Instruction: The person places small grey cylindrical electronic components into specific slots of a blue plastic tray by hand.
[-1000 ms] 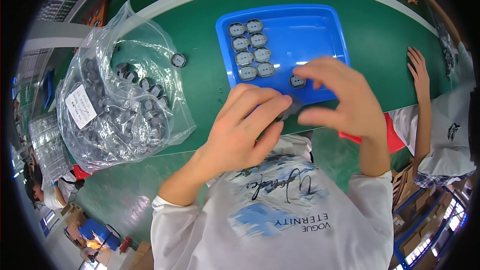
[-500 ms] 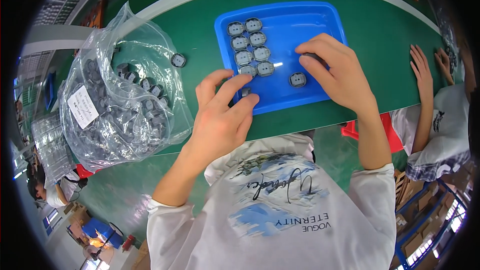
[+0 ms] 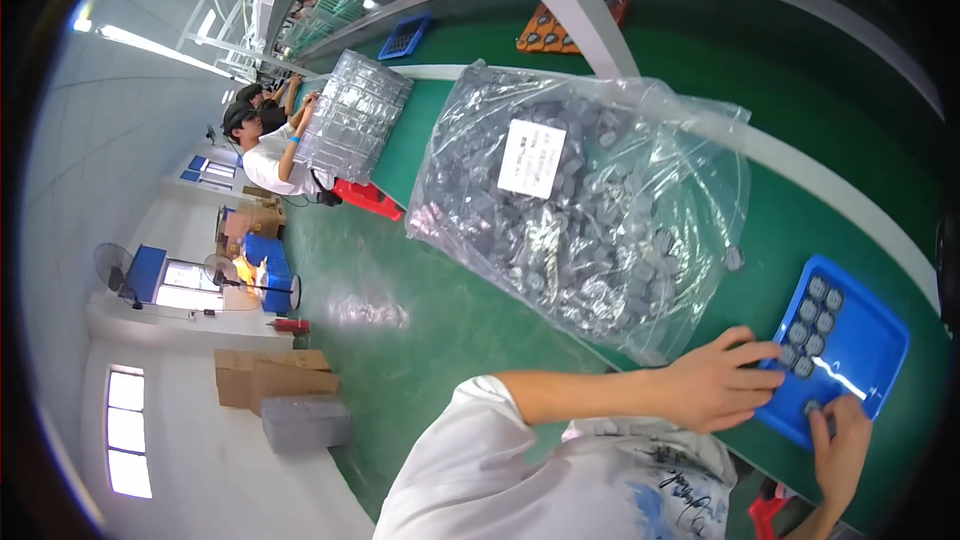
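A blue tray lies at the right of the view, holding two columns of small grey oval plastic parts. My left hand reaches over the tray's left rim, fingers spread beside the lower end of the columns. No part shows between those fingers, though their undersides are hidden. Near the tray's front edge, my right hand has its thumb and forefinger drawn together at a grey plastic part. The hand partly covers that part.
A large clear plastic bag full of grey parts sits left of the tray; one loose part lies by its edge. Farther along the green bench are a bubble-wrapped stack, an orange tray and a co-worker.
The view has swung left, so the tray and my hands now appear at the lower right. My right hand has moved from the tray's right side down to its front.
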A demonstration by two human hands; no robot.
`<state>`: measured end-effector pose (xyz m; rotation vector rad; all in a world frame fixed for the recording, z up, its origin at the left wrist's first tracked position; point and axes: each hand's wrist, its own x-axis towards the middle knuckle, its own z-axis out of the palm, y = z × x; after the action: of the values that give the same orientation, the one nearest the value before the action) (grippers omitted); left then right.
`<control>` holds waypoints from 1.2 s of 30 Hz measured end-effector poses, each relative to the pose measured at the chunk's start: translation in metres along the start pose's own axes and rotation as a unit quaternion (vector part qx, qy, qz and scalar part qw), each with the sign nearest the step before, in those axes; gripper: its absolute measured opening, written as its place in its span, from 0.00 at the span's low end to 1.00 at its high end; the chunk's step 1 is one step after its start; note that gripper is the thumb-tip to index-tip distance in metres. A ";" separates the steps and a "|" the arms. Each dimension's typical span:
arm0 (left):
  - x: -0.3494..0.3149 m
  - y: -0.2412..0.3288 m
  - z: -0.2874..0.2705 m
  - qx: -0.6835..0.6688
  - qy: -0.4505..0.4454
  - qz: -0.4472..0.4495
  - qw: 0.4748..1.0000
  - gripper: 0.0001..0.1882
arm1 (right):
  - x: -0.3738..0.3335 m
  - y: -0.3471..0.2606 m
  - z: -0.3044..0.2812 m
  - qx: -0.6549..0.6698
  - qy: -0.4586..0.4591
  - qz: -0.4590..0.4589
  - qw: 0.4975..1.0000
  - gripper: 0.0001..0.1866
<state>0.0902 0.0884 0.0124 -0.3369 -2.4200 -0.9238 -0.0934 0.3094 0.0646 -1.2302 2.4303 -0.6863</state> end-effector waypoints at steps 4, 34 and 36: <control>-0.002 0.002 -0.006 -0.018 -0.018 -0.037 0.999 0.15 | 0.014 -0.008 -0.002 0.014 -0.073 -0.043 0.996 0.09; 0.009 -0.001 -0.023 0.064 -0.072 -0.018 0.995 0.24 | 0.022 -0.044 0.019 -0.073 0.000 -0.059 0.996 0.13; 0.006 -0.001 -0.019 0.041 -0.076 0.011 0.996 0.24 | 0.019 -0.046 0.025 -0.077 0.016 -0.054 0.995 0.12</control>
<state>0.0919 0.0756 0.0274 -0.4161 -2.5784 -0.8126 -0.0620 0.2643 0.0680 -1.4287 2.4985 -0.5594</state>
